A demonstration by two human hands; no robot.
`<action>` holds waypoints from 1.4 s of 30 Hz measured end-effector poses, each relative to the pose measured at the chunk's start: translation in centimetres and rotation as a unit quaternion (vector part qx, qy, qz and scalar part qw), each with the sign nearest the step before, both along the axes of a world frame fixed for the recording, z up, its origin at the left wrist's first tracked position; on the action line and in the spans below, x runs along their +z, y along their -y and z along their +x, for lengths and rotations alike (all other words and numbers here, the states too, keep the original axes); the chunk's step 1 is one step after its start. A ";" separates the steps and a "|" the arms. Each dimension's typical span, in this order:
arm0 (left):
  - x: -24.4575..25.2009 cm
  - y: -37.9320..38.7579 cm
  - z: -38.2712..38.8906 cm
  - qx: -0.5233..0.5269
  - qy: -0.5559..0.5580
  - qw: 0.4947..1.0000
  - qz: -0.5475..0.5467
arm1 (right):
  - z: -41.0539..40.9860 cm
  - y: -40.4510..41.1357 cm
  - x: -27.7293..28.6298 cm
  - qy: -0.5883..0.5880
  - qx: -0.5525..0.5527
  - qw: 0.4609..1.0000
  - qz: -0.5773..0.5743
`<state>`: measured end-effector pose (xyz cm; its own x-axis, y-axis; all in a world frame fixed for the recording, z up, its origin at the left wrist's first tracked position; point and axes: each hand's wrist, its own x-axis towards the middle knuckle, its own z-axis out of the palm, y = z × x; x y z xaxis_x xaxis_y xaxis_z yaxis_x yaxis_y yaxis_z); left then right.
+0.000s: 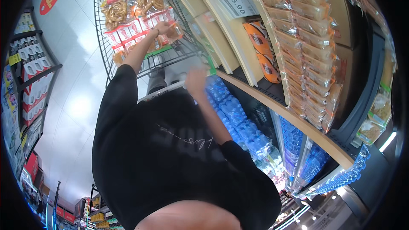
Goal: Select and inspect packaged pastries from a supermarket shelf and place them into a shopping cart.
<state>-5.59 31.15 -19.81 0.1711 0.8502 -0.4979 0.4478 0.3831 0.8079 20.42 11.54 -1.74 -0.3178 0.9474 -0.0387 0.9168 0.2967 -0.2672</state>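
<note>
My left hand [163, 28] reaches into a wire shopping cart [99, 28], its fingers on a small clear packet [174, 33] with brownish contents. Around it lie red-and-white packs [124, 34] in rows, and beyond them bagged brown twisted snacks [116, 12]. More small brown packets [119, 57] rest at the cart's near end. My right hand [195, 80] is blurred by motion and sits by the right end of the cart handle [163, 92]. Whether its fingers grip anything is not clear.
Shelves on the right hold a long stack of clear brown packets [300, 38], orange packs [263, 51] and a price card [238, 0]. Packs of blue bottles [235, 111] stand lower. To the left, a black rack [35, 80] of boxed goods borders the tiled floor [73, 102].
</note>
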 end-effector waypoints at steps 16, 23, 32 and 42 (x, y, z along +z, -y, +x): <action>2.0 2.9 3.3 -0.110 -0.347 0.916 0.166 | -1.3 -1.0 1.4 -0.025 0.000 0.999 -0.046; 0.7 3.0 2.3 -0.059 -0.227 0.963 0.131 | -1.4 -0.8 1.6 -0.024 -0.015 0.998 -0.054; -1.2 0.9 -0.3 -0.051 -0.163 0.979 0.109 | -1.3 -0.6 1.2 -0.028 -0.011 0.999 -0.024; -2.8 1.9 1.0 0.005 -0.213 0.966 0.144 | -1.5 -0.8 1.1 -0.051 -0.012 0.998 -0.026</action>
<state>-4.55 29.28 -22.63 -0.0057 0.9645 -0.2639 0.7616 0.1752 0.6240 18.89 12.32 -0.61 -0.3007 0.9521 -0.0562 0.8903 0.2591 -0.3745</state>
